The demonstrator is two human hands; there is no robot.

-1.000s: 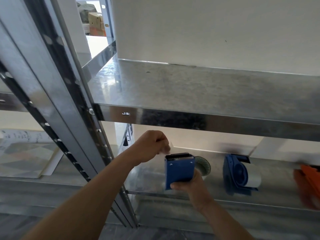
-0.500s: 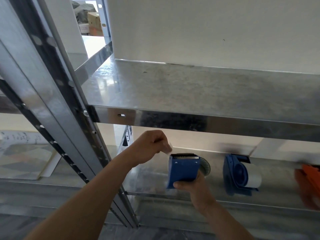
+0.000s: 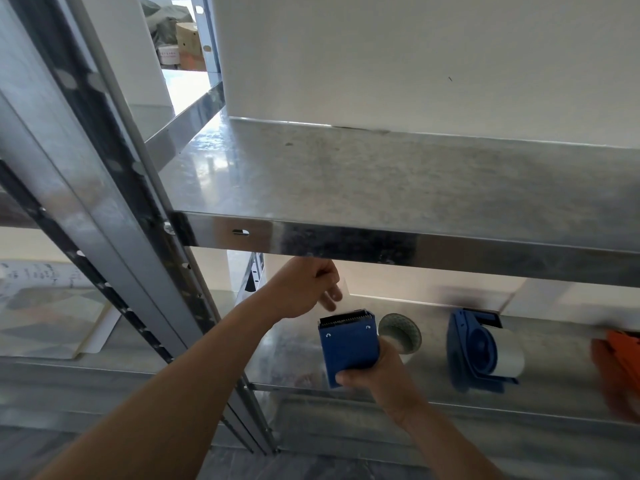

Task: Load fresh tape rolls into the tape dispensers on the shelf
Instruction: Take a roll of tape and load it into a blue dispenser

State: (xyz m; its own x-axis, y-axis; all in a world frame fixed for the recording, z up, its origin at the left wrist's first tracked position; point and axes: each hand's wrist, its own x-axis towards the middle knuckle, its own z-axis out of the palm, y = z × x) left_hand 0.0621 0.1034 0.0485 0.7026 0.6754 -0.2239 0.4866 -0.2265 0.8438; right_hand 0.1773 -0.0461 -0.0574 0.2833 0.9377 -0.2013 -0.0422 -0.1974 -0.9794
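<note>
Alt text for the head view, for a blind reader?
The right hand grips a blue tape dispenser while the left hand pinches clear tape above its toothed blade. A second blue dispenser, loaded, lies on the lower shelf.

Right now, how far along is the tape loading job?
Done, it seems: the shelved dispenser already carries a roll. In hand: the right hand grips the held dispenser while the left hand pinches its tape end above the teeth. Left: perhaps the orange item, too blurred to judge.
</note>
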